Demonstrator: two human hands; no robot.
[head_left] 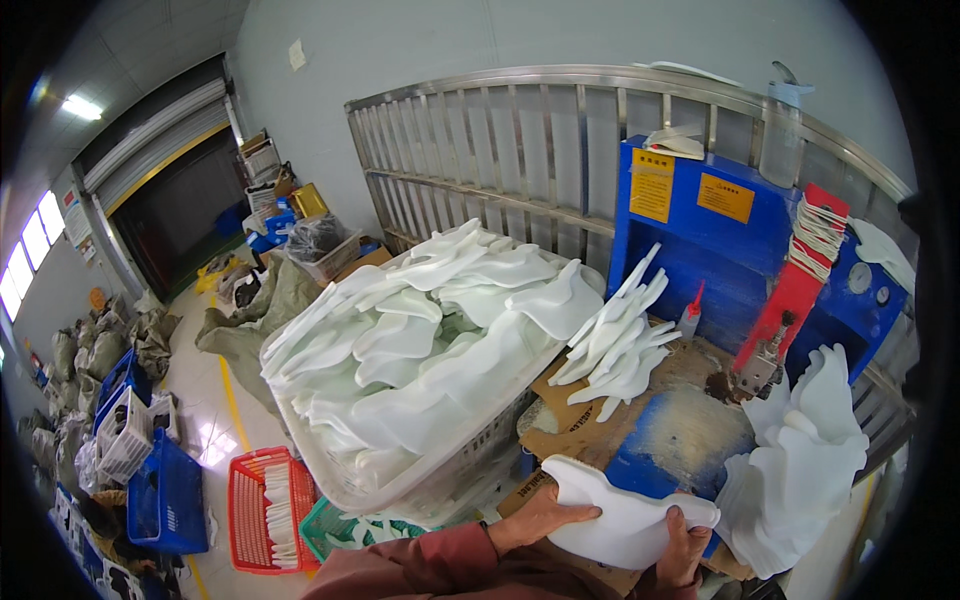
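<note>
In front of me I hold a white, curved, sheet-like foam piece [625, 515] between both hands. My left hand [540, 518] grips its left end, the thumb lying on top. The right end is gripped by my right hand [684, 545], thumb up on the face. Just behind the piece is a blue work surface [650, 455] with a worn, dusty patch. Beside my right hand leans a stack of similar white pieces [795, 480]. Narrower white pieces [620, 335] lie heaped on cardboard [565, 415] beyond my left hand.
A large white crate [420, 490] heaped with white pieces stands left. A red basket [240, 510] and a green basket [318, 530] sit below it. Behind the work surface stands a blue machine [690, 260] with a red arm [785, 290], a red-tipped bottle [690, 312] and a metal railing [500, 140].
</note>
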